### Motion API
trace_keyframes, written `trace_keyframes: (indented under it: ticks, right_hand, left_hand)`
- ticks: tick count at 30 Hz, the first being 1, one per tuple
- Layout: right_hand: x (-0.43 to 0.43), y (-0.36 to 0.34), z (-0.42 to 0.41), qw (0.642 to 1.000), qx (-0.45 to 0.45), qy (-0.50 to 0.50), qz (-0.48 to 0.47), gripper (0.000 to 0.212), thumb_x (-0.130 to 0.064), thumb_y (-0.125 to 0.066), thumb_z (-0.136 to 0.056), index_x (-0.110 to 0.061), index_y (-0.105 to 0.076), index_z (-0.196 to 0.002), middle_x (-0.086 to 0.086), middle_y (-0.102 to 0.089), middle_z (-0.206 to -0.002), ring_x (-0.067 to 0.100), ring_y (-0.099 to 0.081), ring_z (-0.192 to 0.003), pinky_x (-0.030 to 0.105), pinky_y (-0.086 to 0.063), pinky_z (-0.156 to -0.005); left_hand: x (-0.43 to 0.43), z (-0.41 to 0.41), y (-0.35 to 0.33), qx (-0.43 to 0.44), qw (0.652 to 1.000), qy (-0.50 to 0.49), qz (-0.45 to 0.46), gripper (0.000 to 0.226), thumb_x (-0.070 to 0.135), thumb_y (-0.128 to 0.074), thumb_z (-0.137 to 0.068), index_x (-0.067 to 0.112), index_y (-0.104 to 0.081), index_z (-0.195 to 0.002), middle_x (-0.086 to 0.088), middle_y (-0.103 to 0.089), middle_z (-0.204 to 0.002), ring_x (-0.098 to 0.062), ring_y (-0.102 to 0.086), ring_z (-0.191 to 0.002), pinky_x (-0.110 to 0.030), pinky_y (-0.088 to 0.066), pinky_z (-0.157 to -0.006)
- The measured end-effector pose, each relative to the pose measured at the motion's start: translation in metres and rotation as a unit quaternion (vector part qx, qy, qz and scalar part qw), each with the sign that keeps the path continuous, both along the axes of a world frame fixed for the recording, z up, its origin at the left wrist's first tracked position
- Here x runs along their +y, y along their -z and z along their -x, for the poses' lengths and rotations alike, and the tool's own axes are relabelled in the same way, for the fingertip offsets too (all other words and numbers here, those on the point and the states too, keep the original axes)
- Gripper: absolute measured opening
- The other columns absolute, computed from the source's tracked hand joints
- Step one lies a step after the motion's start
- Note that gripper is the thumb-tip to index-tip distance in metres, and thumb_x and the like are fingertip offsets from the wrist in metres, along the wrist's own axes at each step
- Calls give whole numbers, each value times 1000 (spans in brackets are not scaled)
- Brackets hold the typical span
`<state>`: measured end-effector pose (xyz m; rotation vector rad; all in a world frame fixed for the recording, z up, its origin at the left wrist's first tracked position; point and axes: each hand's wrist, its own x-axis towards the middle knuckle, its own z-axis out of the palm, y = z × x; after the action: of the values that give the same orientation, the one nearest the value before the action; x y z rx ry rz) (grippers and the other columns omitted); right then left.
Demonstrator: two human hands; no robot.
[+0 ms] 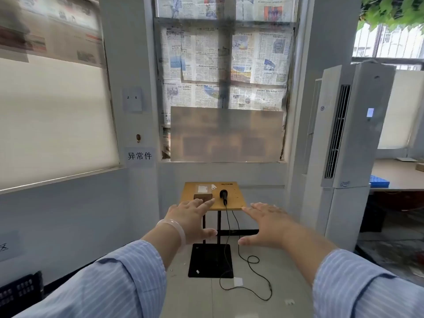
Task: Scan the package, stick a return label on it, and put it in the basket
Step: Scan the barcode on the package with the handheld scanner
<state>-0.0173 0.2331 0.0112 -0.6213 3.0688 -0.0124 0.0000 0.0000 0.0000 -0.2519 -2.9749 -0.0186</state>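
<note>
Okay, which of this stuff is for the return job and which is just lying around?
For the job:
package
scanner
label sheets
black basket

Just there:
air conditioner
blue tray
newspapers on the window

Both arms wear long shirt sleeves — pale blue with fine white stripes, loose and creased, ending short of the wrists. The left sleeve point(119, 278) shows a darker blue edge at its cuff. The left wrist carries a smooth, translucent pale-pink bangle point(175, 230) — the right sleeve point(358, 285) matches.
</note>
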Motion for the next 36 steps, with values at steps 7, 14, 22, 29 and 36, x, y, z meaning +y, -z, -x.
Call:
trace_keyframes:
  ticks: [7, 14, 22, 29, 36]
  right_hand:
    - [6, 20, 36, 1000, -2, 3, 3, 103, -79, -50, -73, -33, -7, -154, 0, -2, -164, 20, 0, -150, 44, -4, -122]
    - [-17, 34, 102, 1000, 11, -1, 14, 100, -77, -49, -75, -33, -6, -154, -1, -3, -164, 19, -2, -150, 43, -4, -122]
    - [-79, 55, 215, 999, -13, 21, 36, 96, -73, -50, -78, -33, -8, -154, -2, -3, -164, 19, -2, -150, 42, -5, -122]
    - [-121, 69, 310, 997, -20, 49, 50, 92, -70, -48, -82, -33, -6, -154, -3, -3, -164, 18, -3, -150, 42, -7, -122]
    - [-128, 105, 402, 997, -44, 49, 47, 93, -71, -49, -80, -33, -8, -154, -3, -7, -164, 19, -6, -150, 42, -10, -121]
  left_hand:
    - [1, 32, 18, -10, 1000, -4, 7, 84, 70, -45, -82, 44, 0, -149, 6, -19, -160, -23, -20, -146, -48, -24, -116]
    - [-19, 95, 36, -16, 1000, -9, 4, 83, 71, -43, -82, 43, -3, -149, 6, -21, -160, -23, -21, -145, -49, -21, -117]
    - [-73, 213, 56, -34, 999, 2, -14, 83, 70, -44, -82, 43, -5, -150, 6, -22, -160, -23, -21, -145, -47, -19, -117]
    - [-121, 331, 67, -51, 998, 2, -31, 83, 70, -44, -82, 42, -4, -149, 5, -23, -159, -24, -26, -143, -47, -23, -116]
    - [-125, 427, 107, -85, 996, 11, -29, 80, 67, -45, -84, 42, -8, -150, 4, -23, -159, -25, -24, -144, -48, -22, -117]
